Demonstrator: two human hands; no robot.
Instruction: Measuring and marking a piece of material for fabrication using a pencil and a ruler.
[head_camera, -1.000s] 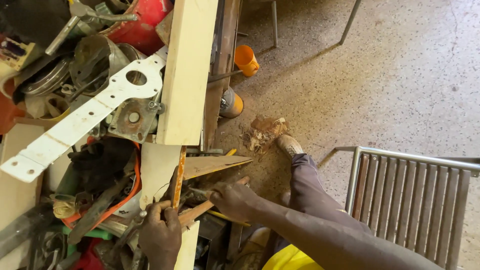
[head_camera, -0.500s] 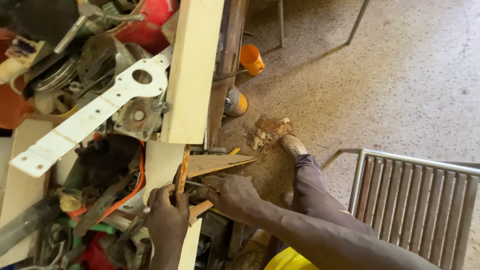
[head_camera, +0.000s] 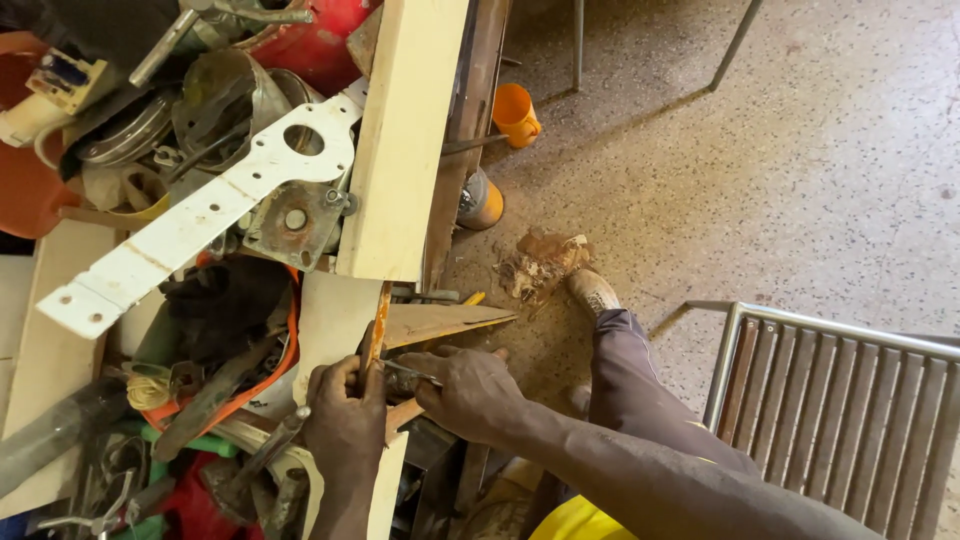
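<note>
Over the cluttered counter (head_camera: 60, 330), your left hand (head_camera: 345, 420) clamps the rusty blade (head_camera: 378, 322) upright; your right hand (head_camera: 470, 390) pins the wooden wedge (head_camera: 440, 322), steadying it.

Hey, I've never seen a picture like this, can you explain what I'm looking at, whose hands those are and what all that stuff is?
This is one view from a camera worn on a person's head, looking down at their own bare hands. The left hand grips a thin rusty strip standing up against a pale wooden plank. The right hand holds a slim metal tool to it, next to a pointed wood offcut. The bench on the left is piled with scrap: a white drilled metal bracket and red and orange parts. An orange cup sits on the speckled floor.
</note>
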